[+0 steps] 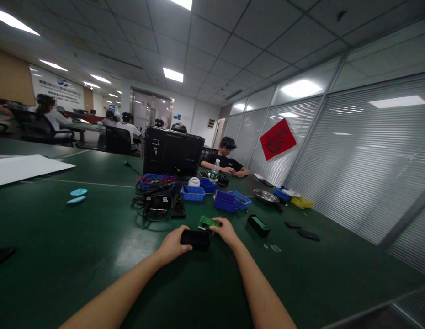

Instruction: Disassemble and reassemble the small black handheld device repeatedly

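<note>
My left hand (174, 244) grips a black rectangular housing (196, 240) by its left end, thumb on the near side and fingers on the far side. Just beyond the housing, my right hand (226, 230) pinches a green circuit board (208, 221) by its right edge. A small whitish part (202, 227) shows under the board's left end. Board and housing are close to each other, and whether they touch I cannot tell. To the right lies a second black housing (258, 225) with a green board inside it.
Beyond my hands stand blue bins (193, 193), a soldering station (157, 202) with cables, a black monitor (173, 151) and a water bottle (215, 171). At right are a metal bowl (266, 196), a yellow bin (302, 202) and flat black pieces (308, 235). Another person (226, 160) sits across the table.
</note>
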### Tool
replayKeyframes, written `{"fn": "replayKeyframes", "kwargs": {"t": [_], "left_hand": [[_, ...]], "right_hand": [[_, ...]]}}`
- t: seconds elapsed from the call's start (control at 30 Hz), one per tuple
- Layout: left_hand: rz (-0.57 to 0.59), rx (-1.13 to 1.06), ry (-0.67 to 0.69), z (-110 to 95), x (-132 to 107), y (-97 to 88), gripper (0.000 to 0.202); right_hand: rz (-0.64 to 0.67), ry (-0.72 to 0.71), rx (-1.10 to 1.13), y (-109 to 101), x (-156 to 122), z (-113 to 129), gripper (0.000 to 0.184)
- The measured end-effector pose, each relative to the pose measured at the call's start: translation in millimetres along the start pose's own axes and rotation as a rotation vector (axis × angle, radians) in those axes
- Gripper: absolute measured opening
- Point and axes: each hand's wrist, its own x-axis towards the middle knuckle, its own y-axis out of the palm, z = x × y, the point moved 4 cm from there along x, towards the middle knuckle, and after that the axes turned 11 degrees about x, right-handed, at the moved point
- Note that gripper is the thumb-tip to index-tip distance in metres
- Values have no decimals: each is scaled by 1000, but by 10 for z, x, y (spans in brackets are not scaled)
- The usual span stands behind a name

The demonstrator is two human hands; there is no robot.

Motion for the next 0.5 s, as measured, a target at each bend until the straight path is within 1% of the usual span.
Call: {"fn": "replayKeyframes", "kwargs": {"t": [0.1, 0.2, 0.3, 0.37, 0.4, 0.43, 0.5], "left_hand": [[15, 22, 5, -23, -9, -3, 49], [29, 59, -3, -57, -28, -2, 48], [34, 84, 3, -85, -44, -3, 47], [27, 87, 9, -93, -49, -4, 48], [25, 88, 12, -93, -51, -5, 48], [25, 89, 12, -93, -51, -5, 49], [28, 92, 9, -92, -49, -6, 49]], "right_hand": [[-24, -37, -24, -1, -81, 9, 41], [-45, -80, -69, -38, -139, 66, 38], [-107, -89, -25, -106, -170, 168, 36], [-127, -76, 122, -144, -196, 258, 37], [-110, -72, 232, -151, -216, 312, 38], [-72, -74, 354, -151, -241, 373, 39], [57, -96, 561, -129, -312, 517, 40]]}}
